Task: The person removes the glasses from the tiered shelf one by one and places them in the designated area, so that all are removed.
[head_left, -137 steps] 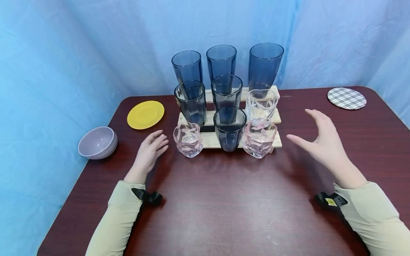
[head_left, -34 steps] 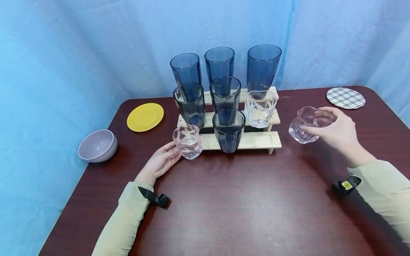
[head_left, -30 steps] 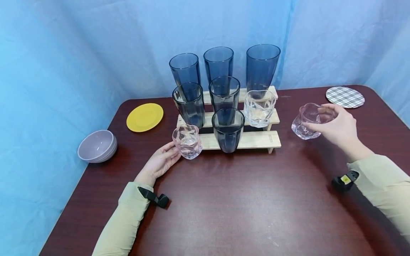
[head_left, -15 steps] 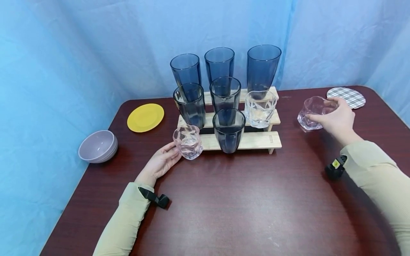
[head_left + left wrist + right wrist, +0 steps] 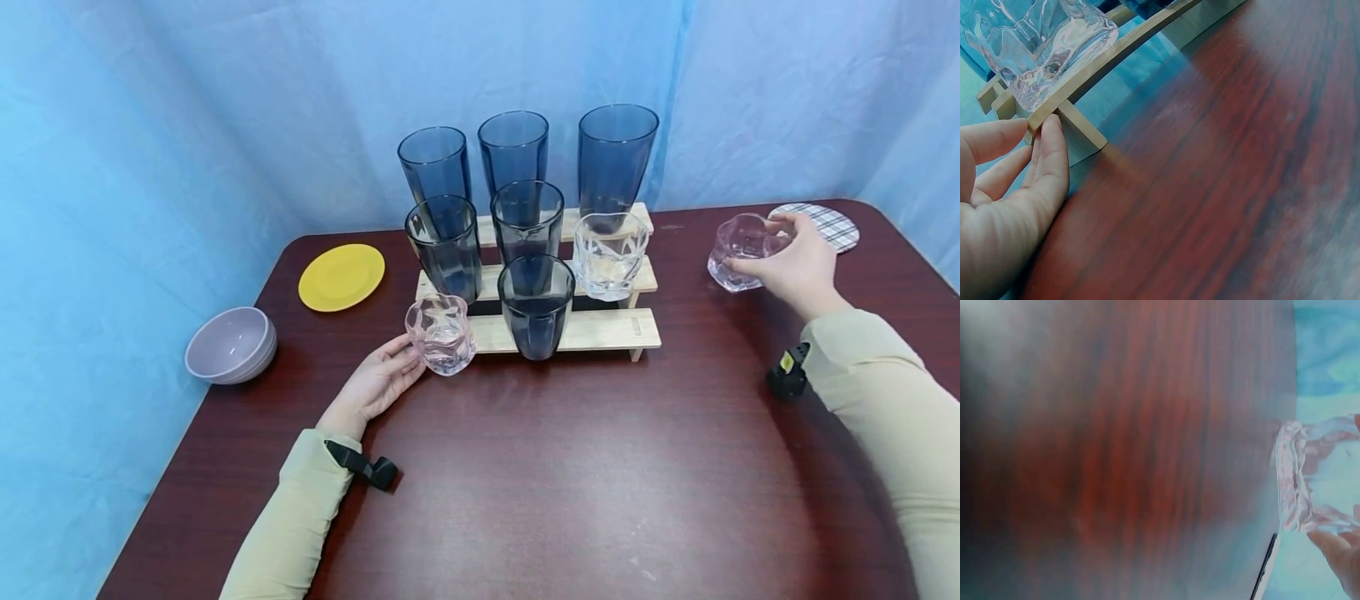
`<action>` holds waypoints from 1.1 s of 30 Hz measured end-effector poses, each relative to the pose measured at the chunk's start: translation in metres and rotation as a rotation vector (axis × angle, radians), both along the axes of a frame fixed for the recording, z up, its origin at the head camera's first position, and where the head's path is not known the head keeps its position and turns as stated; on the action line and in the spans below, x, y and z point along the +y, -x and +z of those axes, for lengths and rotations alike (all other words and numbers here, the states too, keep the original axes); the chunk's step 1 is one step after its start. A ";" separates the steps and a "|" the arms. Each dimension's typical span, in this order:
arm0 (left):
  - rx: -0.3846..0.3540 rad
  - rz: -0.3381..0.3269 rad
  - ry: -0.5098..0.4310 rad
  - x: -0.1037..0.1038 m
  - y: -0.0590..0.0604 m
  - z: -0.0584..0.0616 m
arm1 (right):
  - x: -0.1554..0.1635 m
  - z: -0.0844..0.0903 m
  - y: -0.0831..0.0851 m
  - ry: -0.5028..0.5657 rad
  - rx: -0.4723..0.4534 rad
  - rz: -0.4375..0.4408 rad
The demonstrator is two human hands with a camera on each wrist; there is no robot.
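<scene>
My right hand [image 5: 789, 260] grips a short pinkish faceted glass [image 5: 741, 248] by its side, held above the table just left of a plaid coaster [image 5: 828, 222]. In the right wrist view the glass [image 5: 1313, 481] shows with a fingertip [image 5: 1342, 557] on it. My left hand [image 5: 388, 368] lies with straight fingers against the left end of a three-step wooden rack [image 5: 600, 330], beside a second pinkish glass [image 5: 441, 333] on the lowest step. The left wrist view shows the fingertips [image 5: 1052, 128] touching the rack's end [image 5: 1085, 78] under that glass [image 5: 1038, 47].
The rack also carries several dark blue glasses [image 5: 536, 307] and a clear faceted glass [image 5: 609, 254]. A yellow plate [image 5: 341, 277] and a lilac bowl [image 5: 231, 343] sit at the left. The dark wood table [image 5: 570, 475] ends at a blue curtain behind.
My right hand took the pinkish glass off the right end of the lowest step and has carried it right and back toward the coaster. My left hand moved to the rack's left end.
</scene>
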State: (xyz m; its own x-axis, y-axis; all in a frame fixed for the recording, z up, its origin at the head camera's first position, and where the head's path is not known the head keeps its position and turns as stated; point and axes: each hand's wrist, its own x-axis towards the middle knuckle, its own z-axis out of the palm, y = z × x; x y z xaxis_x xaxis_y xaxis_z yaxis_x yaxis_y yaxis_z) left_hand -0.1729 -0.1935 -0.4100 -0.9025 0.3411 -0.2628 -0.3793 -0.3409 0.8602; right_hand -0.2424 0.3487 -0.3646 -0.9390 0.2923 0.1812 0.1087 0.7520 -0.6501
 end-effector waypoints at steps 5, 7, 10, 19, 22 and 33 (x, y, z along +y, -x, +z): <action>-0.002 0.000 0.006 0.000 -0.001 -0.001 | 0.011 0.000 0.004 0.013 -0.004 0.000; 0.001 -0.006 0.013 0.001 -0.001 -0.001 | 0.015 0.000 0.005 0.028 -0.016 0.001; -0.002 -0.007 0.017 0.000 -0.001 -0.001 | 0.019 0.001 0.006 0.056 -0.039 0.012; 0.010 0.000 0.004 0.000 -0.001 0.000 | 0.026 0.001 0.010 0.080 -0.045 0.056; 0.014 -0.002 0.003 0.000 -0.001 0.000 | 0.029 0.000 0.011 0.092 -0.049 0.069; 0.013 0.015 0.019 0.001 -0.001 0.001 | 0.035 0.001 0.012 0.087 -0.105 0.134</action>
